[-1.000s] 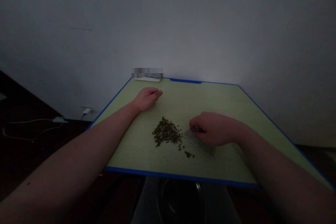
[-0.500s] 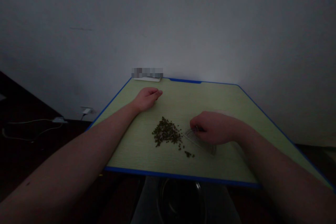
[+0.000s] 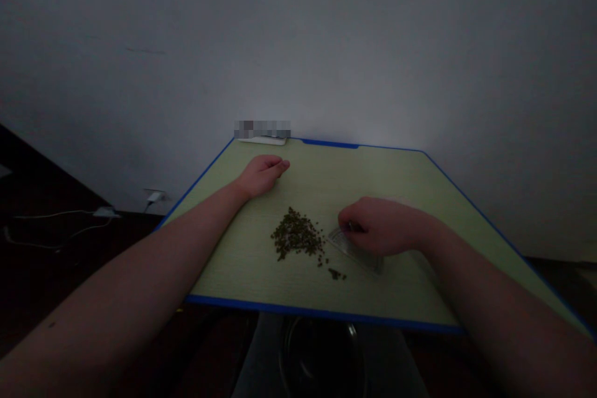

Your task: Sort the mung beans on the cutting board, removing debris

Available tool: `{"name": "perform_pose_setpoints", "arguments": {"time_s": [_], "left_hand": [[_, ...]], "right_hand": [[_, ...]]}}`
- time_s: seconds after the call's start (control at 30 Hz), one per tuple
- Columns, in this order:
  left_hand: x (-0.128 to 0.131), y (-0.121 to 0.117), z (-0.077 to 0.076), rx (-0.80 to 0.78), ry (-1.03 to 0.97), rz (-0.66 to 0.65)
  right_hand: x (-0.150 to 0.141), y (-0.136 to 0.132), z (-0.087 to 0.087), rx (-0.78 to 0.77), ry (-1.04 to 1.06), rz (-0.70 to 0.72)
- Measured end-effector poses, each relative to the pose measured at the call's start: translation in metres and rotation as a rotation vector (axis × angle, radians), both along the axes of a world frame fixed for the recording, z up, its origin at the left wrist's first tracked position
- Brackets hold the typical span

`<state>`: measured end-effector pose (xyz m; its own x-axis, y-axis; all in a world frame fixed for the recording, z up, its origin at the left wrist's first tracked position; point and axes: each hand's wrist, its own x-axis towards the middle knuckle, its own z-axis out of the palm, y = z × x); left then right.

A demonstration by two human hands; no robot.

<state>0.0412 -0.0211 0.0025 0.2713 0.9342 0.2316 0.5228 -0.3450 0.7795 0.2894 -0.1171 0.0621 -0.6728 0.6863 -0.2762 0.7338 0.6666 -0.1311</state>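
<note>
The left hand (image 3: 261, 175) is found resting on the board, toward its far edge, with the fingers curled loosely together and pointing to the right. The right hand (image 3: 379, 226) is positioned over a clear plastic packet (image 3: 357, 252), which is lying nearly flat on the board. Its fingers are drawn closed at the packet's upper edge and appear to be clamped on it; the exact grip is partly hidden by the hand.

A heap of dark green granules (image 3: 297, 235) is located on the board between the two hands, just left of the packet and apart from it. A smaller cluster of granules (image 3: 336, 273) is noted nearer the board's front edge, below the heap. The exact kind of granule cannot be determined from this view.

The work surface is a pale green laminate board (image 3: 396, 174) edged in blue. A white device (image 3: 261, 140), partly obscured by blurring, is placed at the far edge against a white wall (image 3: 298, 43). A plug (image 3: 153, 197) is fitted low on the wall, and a white cable (image 3: 56, 216) is run across the dark floor. A round vessel with a metal rim (image 3: 321, 357) is seen below the front edge.
</note>
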Motion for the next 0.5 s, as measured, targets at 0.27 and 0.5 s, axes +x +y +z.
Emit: {"name": "perform_pose_setpoints", "arguments": {"time_s": [0.27,0.5], "left_hand": [[-0.001,0.001,0.0,0.019,0.004,-0.004],[-0.001,0.001,-0.002,0.007,0.018,0.003]], "right_hand": [[-0.001,0.001,-0.001,0.028,0.007,-0.039],[0.019,0.018,-0.006,-0.014,-0.081,-0.17]]}}
